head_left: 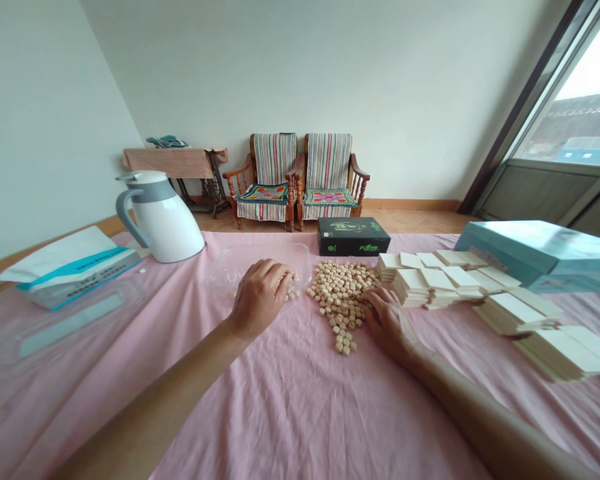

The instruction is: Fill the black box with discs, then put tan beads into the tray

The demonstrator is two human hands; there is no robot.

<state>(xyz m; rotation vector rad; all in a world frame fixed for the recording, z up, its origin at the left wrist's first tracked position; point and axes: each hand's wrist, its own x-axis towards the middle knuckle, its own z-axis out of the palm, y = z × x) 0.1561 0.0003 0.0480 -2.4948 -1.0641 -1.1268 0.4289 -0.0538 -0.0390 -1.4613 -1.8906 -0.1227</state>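
Note:
A heap of small tan pellets [341, 293] lies on the pink tablecloth [290, 407] in the middle. My left hand [260, 297] is curled, knuckles up, over a few pellets at the mouth of a clear plastic container [260, 261] lying on the cloth. What its fingers grip is hidden. My right hand [386, 319] rests on the right edge of the heap, fingers bent and touching the pellets. Just right of that hand stand stacks of flat cream cards [433, 283].
A white jug with a grey handle [163, 217] stands at back left beside a white and blue packet [73, 265]. A black box [353, 236] sits behind the heap. A teal box [540, 253] is at right. Two wooden chairs [296, 179] stand by the wall.

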